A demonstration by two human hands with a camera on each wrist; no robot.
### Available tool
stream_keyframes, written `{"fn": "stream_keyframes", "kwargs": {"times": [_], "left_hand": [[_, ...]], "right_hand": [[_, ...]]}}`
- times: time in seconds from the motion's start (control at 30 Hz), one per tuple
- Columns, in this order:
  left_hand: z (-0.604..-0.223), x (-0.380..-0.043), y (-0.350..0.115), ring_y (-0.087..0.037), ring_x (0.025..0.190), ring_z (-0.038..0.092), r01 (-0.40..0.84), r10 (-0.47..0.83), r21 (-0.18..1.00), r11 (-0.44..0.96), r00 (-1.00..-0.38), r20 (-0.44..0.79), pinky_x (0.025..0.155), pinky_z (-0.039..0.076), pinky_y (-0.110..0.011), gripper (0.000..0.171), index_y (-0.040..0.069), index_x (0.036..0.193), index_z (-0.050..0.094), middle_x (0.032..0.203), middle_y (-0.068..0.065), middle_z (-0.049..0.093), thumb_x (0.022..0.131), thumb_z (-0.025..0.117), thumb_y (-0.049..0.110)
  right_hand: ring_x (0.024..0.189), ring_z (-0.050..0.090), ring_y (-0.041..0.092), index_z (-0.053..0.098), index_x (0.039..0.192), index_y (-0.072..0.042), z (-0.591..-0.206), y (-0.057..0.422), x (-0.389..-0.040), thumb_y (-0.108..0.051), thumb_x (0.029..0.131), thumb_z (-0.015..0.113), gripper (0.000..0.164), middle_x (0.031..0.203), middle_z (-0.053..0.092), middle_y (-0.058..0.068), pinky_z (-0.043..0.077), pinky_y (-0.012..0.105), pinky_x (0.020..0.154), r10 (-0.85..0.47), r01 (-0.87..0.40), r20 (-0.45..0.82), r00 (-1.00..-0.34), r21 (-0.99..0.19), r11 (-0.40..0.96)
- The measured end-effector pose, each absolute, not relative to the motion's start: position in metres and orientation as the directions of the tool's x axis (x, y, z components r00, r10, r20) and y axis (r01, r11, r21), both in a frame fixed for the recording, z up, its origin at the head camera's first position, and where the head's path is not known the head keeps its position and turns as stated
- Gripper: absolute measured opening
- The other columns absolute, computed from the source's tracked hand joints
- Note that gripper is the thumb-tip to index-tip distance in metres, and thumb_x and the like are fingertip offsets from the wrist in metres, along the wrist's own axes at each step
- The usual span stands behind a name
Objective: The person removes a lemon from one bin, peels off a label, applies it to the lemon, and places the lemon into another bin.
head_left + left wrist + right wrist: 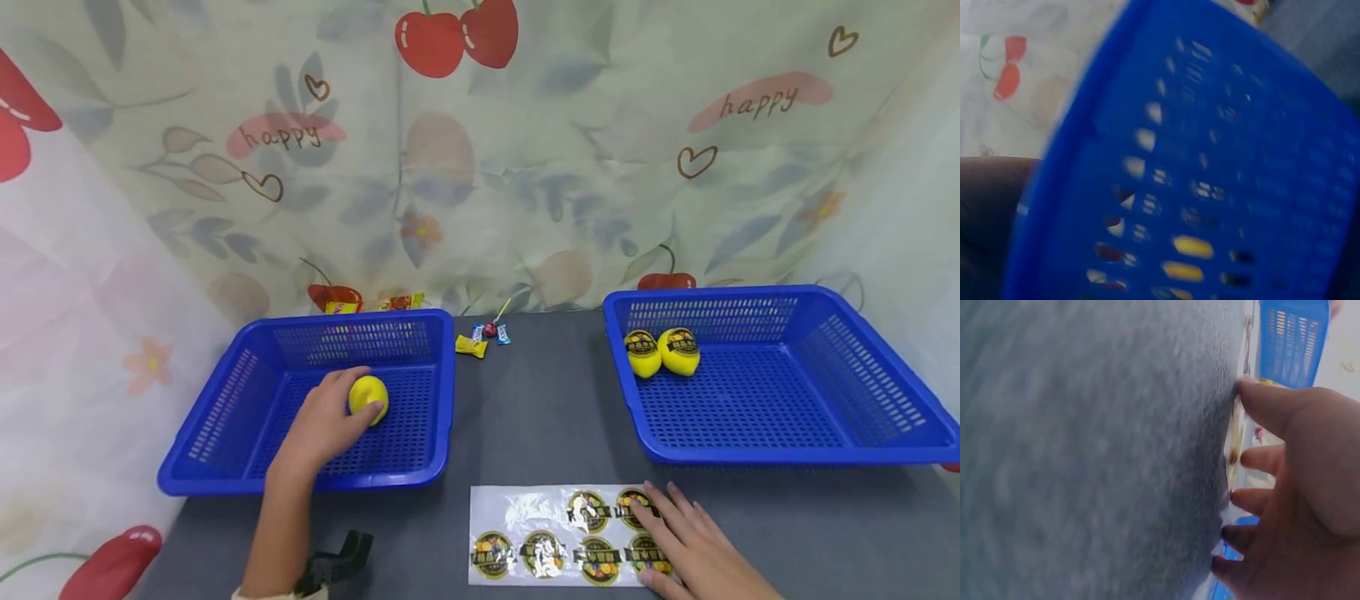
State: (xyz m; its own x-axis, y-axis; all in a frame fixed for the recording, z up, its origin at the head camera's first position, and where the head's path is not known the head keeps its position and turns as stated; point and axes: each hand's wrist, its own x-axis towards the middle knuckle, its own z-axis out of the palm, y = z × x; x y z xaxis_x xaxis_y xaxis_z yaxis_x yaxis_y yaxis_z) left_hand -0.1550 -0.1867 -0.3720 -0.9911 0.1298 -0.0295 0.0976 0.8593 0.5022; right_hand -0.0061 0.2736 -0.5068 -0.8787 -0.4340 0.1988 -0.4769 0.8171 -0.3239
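A dark-grey tabletop (536, 408) stands before pale cloth hangings (517, 200) printed with cherries, leaves and flowers. At left, inside a blue perforated plastic basket (444, 400), the person's left hand (330, 421) grips a smooth yellow rounded fruit (367, 396) between thumb and fingers. At the back, beside that basket, lie small wrapped sweets (471, 346) and a red-headed lollipop (491, 330). Nearer the front is a glossy white sheet (517, 506) of round black-and-gold stickers (542, 554); the right hand (693, 546) rests on its right end, fingers spread. A second blue perforated plastic basket (750, 408) holds two labelled yellow lemon-shaped fruits (678, 352) at its left.

The gripped fruit hides some left fingertips, and the left wrist view is blurred. Bright packets (401, 302) behind the first basket are partly hidden; the right hand partly covers some stickers.

"happy" appears twice on the cloth; the stickers' Chinese characters are too small to read surely.
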Motion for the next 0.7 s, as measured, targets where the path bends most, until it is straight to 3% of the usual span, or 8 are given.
{"fn": "stream_keyframes", "kwargs": {"times": [0.03,0.1,0.23,0.4,0.47,0.6,0.7], "left_hand": [[-0.376,-0.157,-0.191,-0.049,0.129,0.042,0.085,0.132,0.489,0.868,-0.989,-0.062,0.102,0.038,-0.067,0.062,0.004,0.149,0.043,0.149,-0.027,0.040,0.097,0.065,0.029],[-0.383,-0.161,-0.196,-0.052,0.135,0.035,0.067,0.137,0.471,0.880,-0.984,-0.118,0.103,0.032,-0.071,0.068,0.004,0.152,0.038,0.154,-0.029,0.032,0.096,0.067,0.030],[-0.393,-0.168,-0.200,-0.056,0.137,0.027,0.044,0.143,0.454,0.890,-0.972,-0.187,0.103,0.028,-0.074,0.076,0.005,0.155,0.032,0.158,-0.030,0.022,0.095,0.069,0.030],[-0.401,-0.174,-0.200,-0.055,0.136,0.032,0.021,0.147,0.442,0.897,-0.956,-0.254,0.103,0.031,-0.072,0.079,0.008,0.158,0.027,0.158,-0.030,0.020,0.094,0.070,0.028],[-0.402,-0.176,-0.199,-0.052,0.133,0.038,0.030,0.152,0.434,0.900,-0.956,-0.250,0.102,0.035,-0.070,0.078,0.008,0.157,0.029,0.156,-0.029,0.025,0.094,0.071,0.027],[-0.405,-0.179,-0.197,-0.043,0.112,0.054,0.067,0.149,0.403,0.913,-0.973,-0.175,0.093,0.046,-0.062,0.062,0.010,0.145,0.046,0.138,-0.026,0.046,0.091,0.074,0.024],[-0.405,-0.180,-0.195,-0.036,0.099,0.056,0.082,0.154,0.398,0.914,-0.976,-0.153,0.085,0.051,-0.056,0.050,0.013,0.132,0.055,0.124,-0.021,0.051,0.089,0.077,0.023]], "right_hand": [[0.131,0.040,0.052,0.050,0.148,-0.015,-0.507,0.274,-0.006,-0.047,0.094,0.067,0.065,0.152,0.043,0.015,0.026,0.065,0.110,-0.432,-0.470,0.185,-0.883,-0.331,0.818],[0.131,0.040,0.053,0.049,0.149,-0.016,-0.508,0.273,-0.006,-0.049,0.094,0.065,0.066,0.153,0.042,0.015,0.039,0.070,0.093,-0.430,-0.461,0.167,-0.887,-0.335,0.822],[0.131,0.040,0.053,0.051,0.148,-0.016,-0.508,0.271,-0.006,-0.049,0.094,0.065,0.065,0.153,0.042,0.014,0.039,0.071,0.092,-0.425,-0.453,0.156,-0.892,-0.333,0.827],[0.131,0.041,0.053,0.052,0.147,-0.016,-0.508,0.270,-0.006,-0.050,0.094,0.065,0.065,0.152,0.043,0.014,0.039,0.070,0.093,-0.428,-0.454,0.151,-0.891,-0.320,0.832],[0.131,0.041,0.052,0.052,0.147,-0.016,-0.508,0.270,-0.006,-0.050,0.094,0.065,0.065,0.152,0.043,0.013,0.039,0.070,0.093,-0.429,-0.457,0.158,-0.889,-0.312,0.833],[0.133,0.040,0.048,0.051,0.148,-0.017,-0.509,0.271,-0.006,-0.050,0.093,0.066,0.065,0.153,0.042,0.011,0.040,0.070,0.092,-0.429,-0.464,0.179,-0.885,-0.294,0.835],[0.135,0.040,0.045,0.051,0.147,-0.017,-0.510,0.271,-0.006,-0.050,0.093,0.066,0.065,0.153,0.042,0.010,0.041,0.069,0.092,-0.432,-0.470,0.188,-0.882,-0.283,0.836]]}}
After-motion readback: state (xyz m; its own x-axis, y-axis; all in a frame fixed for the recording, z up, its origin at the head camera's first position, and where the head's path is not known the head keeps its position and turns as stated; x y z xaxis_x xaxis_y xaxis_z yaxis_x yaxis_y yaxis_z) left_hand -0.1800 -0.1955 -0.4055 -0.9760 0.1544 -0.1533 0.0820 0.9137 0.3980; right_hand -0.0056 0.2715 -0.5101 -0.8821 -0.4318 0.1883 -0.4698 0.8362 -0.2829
